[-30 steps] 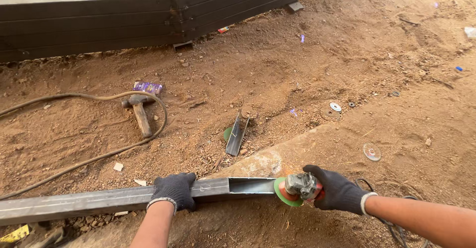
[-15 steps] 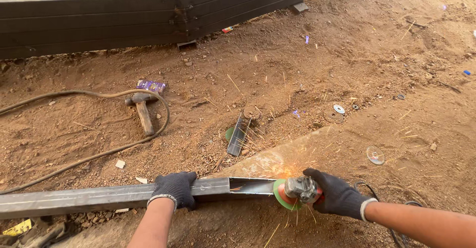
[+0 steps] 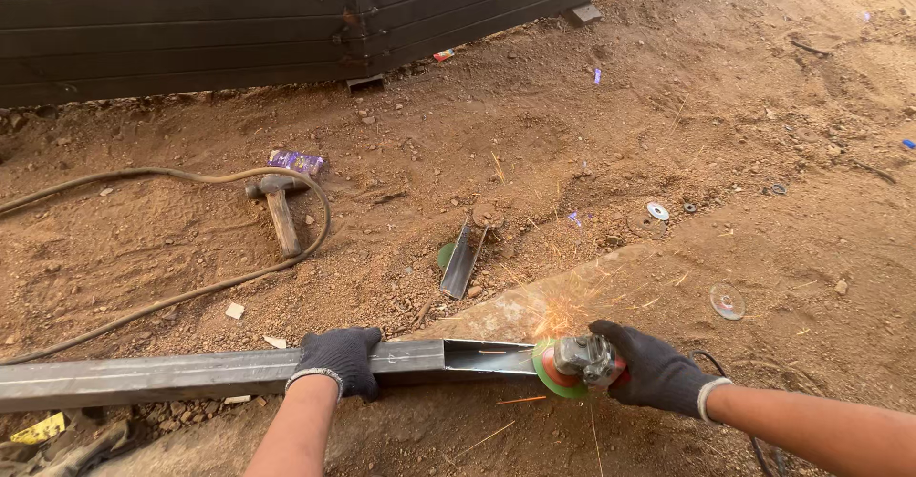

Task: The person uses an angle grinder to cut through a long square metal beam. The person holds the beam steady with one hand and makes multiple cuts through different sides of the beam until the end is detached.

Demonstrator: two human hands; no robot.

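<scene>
Left hand (image 3: pixel 339 361), black knit glove, clamps down over the square steel tube (image 3: pixel 191 375) lying on the dirt ground (image 3: pixel 592 153). Right hand (image 3: pixel 654 374), gloved too, grips the angle grinder (image 3: pixel 577 362); its green disc bites the tube's open cut end, orange sparks flying. Open dirt all round the end, loose and pebbly. Beyond it: short metal angle offcut (image 3: pixel 461 262), wooden-handled hammer (image 3: pixel 277 210), looping hose (image 3: pixel 172 291), spent discs (image 3: pixel 726 300). Dark steel frame (image 3: pixel 286 29) bounds the far edge.

Dull grey metal tube (image 3: pixel 191 374), dark knitted cloth gloves (image 3: pixel 339 355), perhaps wooden hammer handle (image 3: pixel 283 224).
</scene>
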